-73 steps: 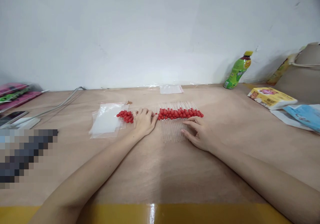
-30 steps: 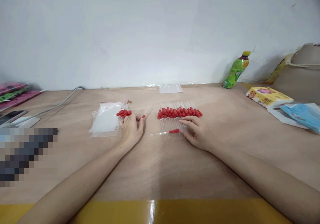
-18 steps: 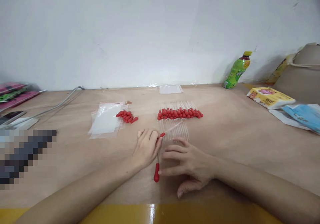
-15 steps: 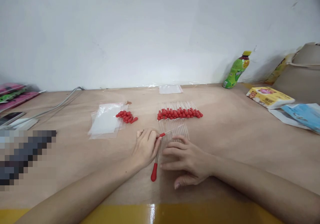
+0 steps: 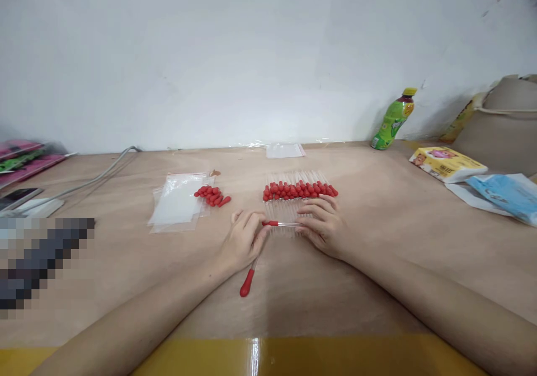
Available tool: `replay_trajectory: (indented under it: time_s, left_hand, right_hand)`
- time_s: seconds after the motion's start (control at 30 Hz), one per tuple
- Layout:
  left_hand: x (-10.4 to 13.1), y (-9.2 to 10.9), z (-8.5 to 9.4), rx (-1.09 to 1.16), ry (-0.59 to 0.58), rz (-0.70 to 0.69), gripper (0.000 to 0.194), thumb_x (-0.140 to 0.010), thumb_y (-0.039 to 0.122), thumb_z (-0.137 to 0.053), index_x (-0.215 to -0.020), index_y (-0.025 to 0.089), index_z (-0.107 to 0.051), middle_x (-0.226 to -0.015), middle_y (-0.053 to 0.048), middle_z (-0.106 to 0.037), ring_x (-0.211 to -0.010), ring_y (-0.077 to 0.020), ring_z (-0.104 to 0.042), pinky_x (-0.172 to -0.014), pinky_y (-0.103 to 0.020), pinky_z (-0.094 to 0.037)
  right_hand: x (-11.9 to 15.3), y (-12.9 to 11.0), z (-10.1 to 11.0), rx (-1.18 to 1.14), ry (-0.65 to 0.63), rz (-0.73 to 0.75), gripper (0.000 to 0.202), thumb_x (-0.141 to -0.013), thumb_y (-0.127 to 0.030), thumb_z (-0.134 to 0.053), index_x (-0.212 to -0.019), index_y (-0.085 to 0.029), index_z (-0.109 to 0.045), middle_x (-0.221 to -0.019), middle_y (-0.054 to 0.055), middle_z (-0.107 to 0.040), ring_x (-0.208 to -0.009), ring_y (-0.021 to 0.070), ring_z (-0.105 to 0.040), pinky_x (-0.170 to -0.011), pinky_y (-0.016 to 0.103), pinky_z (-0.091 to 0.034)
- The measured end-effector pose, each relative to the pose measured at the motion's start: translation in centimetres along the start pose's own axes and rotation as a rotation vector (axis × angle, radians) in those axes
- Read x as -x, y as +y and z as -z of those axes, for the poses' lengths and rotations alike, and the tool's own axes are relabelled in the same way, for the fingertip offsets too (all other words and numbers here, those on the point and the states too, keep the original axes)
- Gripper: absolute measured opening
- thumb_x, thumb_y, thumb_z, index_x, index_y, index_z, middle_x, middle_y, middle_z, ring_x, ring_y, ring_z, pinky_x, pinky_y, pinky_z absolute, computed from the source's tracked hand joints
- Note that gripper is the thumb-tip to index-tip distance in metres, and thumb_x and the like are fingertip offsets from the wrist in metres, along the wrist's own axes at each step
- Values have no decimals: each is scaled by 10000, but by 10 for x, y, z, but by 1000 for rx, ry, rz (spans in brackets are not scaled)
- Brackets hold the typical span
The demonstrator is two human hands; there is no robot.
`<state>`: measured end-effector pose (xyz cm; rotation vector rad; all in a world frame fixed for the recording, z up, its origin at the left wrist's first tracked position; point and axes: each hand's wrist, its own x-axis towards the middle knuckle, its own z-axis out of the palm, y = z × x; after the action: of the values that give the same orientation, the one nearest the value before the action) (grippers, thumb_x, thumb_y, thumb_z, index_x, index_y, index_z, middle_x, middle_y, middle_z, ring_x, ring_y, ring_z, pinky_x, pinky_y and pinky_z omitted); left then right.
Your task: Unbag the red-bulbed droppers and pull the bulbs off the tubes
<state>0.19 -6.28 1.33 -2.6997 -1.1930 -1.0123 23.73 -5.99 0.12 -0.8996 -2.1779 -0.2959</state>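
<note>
Left grip (image 5: 244, 237) is pinching the red bulb of a dropper (image 5: 273, 223); right grip (image 5: 326, 230) is pinching its clear tube (image 5: 287, 225) at the opposite end. I am viewing this dropper crosswise between both grips, over the near tubes of the dropper row (image 5: 300, 190) lying on the desk (image 5: 356, 309). One second dropper (image 5: 246, 283) is slanting out from under the left grip; I cannot tell whether it is being held. Loose bulbs (image 5: 213, 196) are lying beyond the left grip.

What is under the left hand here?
A dropper, its red bulb showing nearer the camera, runs in beneath the left hand. Its far end, and anything else there, is covered.
</note>
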Motion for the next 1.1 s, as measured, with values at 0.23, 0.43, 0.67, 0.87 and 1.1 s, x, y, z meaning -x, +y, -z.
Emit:
replay_trajectory:
  time_s: [0.23, 0.43, 0.67, 0.87, 1.1]
  left_hand:
    - [-10, -4, -1, 49, -28, -70, 161, -870, 307, -478, -936, 231, -603, -955, -29, -661, -950, -178, -573, -866, -358, -348]
    - [-10, -4, -8, 84, 36, -183, 138, -857, 257, -509, -956, 206, -592, -977, -30, -673, -978, -158, -586, -929, -351, -370]
    - [-13, -6, -5, 56, -14, -267, 145, -857, 257, -505, -928, 190, -612, -1009, -41, -672, -1051, -163, -571, -982, -362, -388]
    - [-15, -8, -1, 23, -69, -328, 169, -877, 234, -461, -921, 162, -608, -1091, -68, -639, -1157, -182, -494, -1054, -416, -312]
    - [-13, -10, -1, 40, -85, -348, 164, -880, 215, -451, -907, 148, -598, -1090, -71, -638, -1175, -184, -477, -1071, -429, -278]
  right_hand:
    - [-6, -10, 0, -40, -40, -25, 192, -823, -301, -543, -996, -258, -615, -945, 25, -661, -988, 187, -554, -960, 432, -317]
    - [-10, -16, -5, -47, -71, 21, 205, -856, -271, -501, -1026, -221, -604, -962, 28, -680, -1035, 202, -561, -981, 469, -330]
    - [-3, -11, -17, -168, -2, 128, 203, -847, -176, -489, -1019, -193, -596, -981, 40, -675, -1068, 180, -559, -982, 403, -421]
    - [0, -11, -19, -177, -2, 161, 214, -843, -144, -487, -1040, -156, -570, -1022, 82, -659, -1102, 175, -537, -983, 370, -443]
    - [-2, -10, -15, -141, 56, 228, 219, -822, -115, -513, -1031, -145, -570, -975, 81, -674, -1070, 191, -559, -964, 365, -463]
